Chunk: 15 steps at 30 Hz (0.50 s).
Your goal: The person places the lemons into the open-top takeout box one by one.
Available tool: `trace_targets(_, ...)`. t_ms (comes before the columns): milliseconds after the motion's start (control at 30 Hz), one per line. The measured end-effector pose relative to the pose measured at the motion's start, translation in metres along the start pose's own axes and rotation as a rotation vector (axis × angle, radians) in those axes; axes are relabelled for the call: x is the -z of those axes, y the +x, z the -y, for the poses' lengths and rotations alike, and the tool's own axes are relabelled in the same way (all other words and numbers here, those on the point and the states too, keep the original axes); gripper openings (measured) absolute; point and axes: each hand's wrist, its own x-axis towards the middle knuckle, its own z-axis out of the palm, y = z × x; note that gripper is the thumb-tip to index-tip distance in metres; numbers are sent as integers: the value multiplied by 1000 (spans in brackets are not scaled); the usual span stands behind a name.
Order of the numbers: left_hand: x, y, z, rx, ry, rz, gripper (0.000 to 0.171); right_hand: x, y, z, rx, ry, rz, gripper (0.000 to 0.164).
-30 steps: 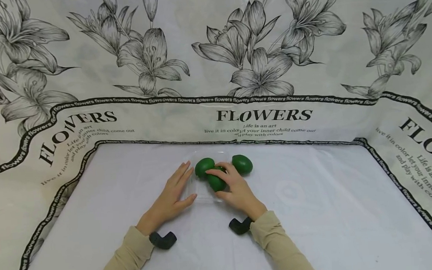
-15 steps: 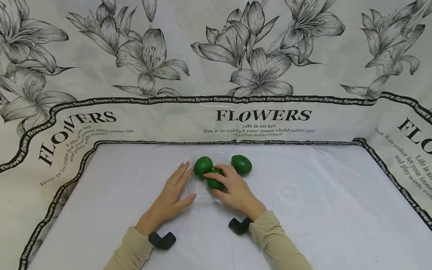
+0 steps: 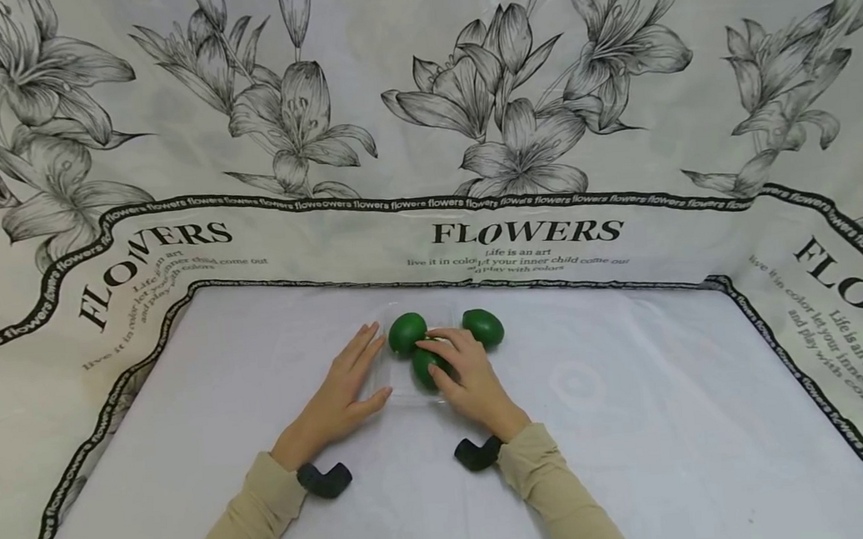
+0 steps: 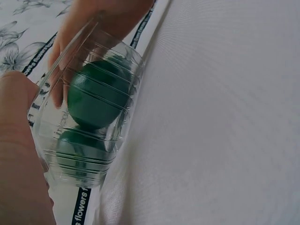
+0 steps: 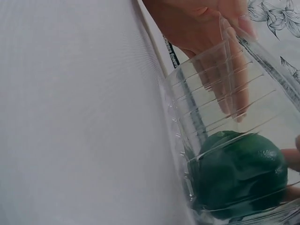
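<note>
A clear plastic box with ridged walls stands near the back of the table. Two dark green limes are inside: one lime at the back left, another lime nearer the front. My right hand grips the front lime between thumb and fingers. Flat along the box's left side, my left hand touches it with straight fingers. Through the box wall the left wrist view shows a large lime and a partly covered lime. One lime appears in the right wrist view.
A third green lime lies on the white cloth just right of the box. Black wrist pieces show at both cuffs. Behind the table hangs a flower-printed cloth.
The front lime has turned and shifted slightly toward me under my right hand, and the thumb now lies on its top. My left hand stays in place.
</note>
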Motion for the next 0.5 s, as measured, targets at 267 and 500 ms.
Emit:
trace_targets(267, 1, 1, -2, 19, -7, 15, 73, 8, 3, -11, 28, 46, -257, 35)
trace_targets(500, 1, 1, 0, 13, -7, 11, 74, 25, 0, -31, -44, 77, -397, 41)
